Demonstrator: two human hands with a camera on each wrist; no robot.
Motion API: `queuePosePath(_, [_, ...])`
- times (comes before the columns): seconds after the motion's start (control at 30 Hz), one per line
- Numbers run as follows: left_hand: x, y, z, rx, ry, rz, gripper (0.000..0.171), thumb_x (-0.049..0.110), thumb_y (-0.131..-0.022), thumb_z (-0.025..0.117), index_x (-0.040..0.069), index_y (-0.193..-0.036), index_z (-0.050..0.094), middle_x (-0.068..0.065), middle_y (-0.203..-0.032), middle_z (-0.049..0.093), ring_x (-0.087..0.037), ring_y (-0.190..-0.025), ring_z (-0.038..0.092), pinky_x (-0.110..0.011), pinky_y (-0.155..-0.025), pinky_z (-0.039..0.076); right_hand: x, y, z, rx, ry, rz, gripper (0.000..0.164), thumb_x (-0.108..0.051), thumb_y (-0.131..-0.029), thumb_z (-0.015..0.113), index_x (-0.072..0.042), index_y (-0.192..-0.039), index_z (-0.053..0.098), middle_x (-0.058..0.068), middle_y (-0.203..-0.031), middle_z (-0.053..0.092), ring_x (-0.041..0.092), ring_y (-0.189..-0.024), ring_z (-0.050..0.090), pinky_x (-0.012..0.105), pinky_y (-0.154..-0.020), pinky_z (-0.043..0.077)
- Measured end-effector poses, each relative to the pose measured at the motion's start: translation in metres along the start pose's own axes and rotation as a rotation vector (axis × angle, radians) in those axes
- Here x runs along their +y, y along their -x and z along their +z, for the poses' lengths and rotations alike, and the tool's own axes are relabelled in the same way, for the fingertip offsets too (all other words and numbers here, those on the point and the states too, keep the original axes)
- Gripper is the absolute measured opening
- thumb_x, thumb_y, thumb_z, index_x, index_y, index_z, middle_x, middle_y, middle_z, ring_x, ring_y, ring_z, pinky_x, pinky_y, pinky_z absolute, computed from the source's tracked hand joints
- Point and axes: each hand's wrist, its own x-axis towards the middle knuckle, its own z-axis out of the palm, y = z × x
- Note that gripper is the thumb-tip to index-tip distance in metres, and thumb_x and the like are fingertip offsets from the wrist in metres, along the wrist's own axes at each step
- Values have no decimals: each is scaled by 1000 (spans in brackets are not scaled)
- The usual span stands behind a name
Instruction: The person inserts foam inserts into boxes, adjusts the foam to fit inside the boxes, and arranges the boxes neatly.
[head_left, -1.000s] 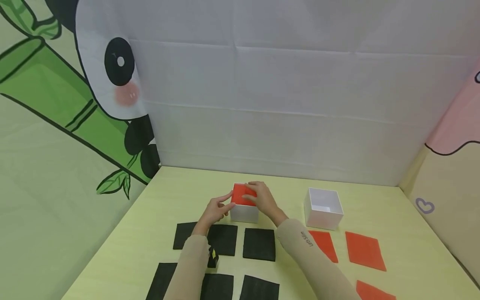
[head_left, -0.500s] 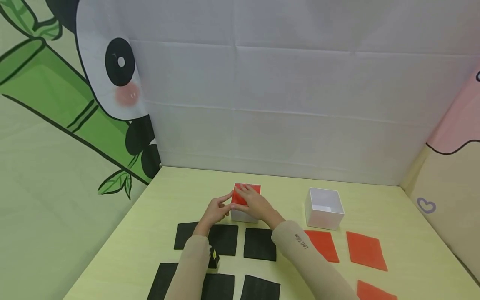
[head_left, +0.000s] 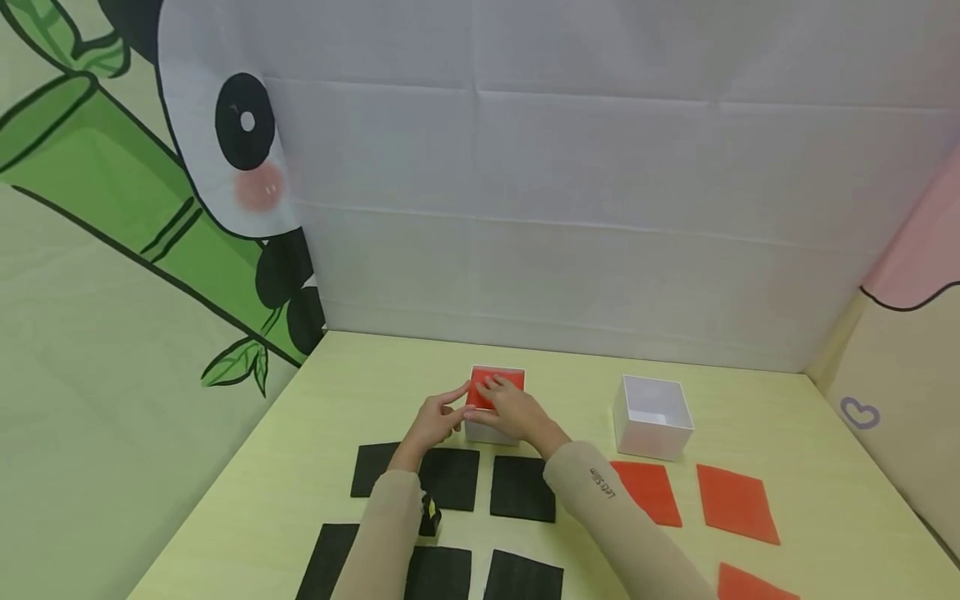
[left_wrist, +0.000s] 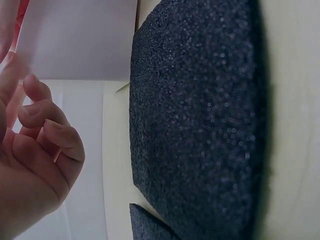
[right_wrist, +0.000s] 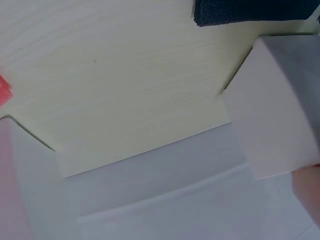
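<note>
A red foam square point(head_left: 513, 377) lies level with the rim of a small white box point(head_left: 491, 433) at the middle back of the table. On top of it, my right hand point(head_left: 519, 414) rests with its fingers extended, touching the red surface. My left hand point(head_left: 432, 422) is at the box's left front corner, thumb and index finger right at the rim. In the left wrist view its other fingers point(left_wrist: 62, 137) bend loosely beside the box wall point(left_wrist: 80, 42). Only a bit of the right hand point(right_wrist: 310, 195) shows in the right wrist view, next to the box side point(right_wrist: 272, 115).
A second white box point(head_left: 652, 429), open at the top, stands to the right. Several black foam squares point(head_left: 523, 489) lie in rows in front of me. Red foam squares point(head_left: 738, 504) lie at the right. A pale cloth point(head_left: 562, 167) hangs behind the table.
My right hand has shifted left from the box's right edge onto the red square, its fingers now flatter. The left hand has stayed at the corner.
</note>
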Motion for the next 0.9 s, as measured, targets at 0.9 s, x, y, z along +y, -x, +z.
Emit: queuePosePath(0.9, [-14, -13, 6, 42, -38, -28, 48, 17, -87, 60, 16, -132, 45, -11, -53, 48, -10, -39, 27, -23, -40, 26, 4, 3, -7, 31, 103, -80, 59, -49, -87, 47, -8, -128, 50, 14, -134, 41, 30, -125, 31, 45, -95, 32])
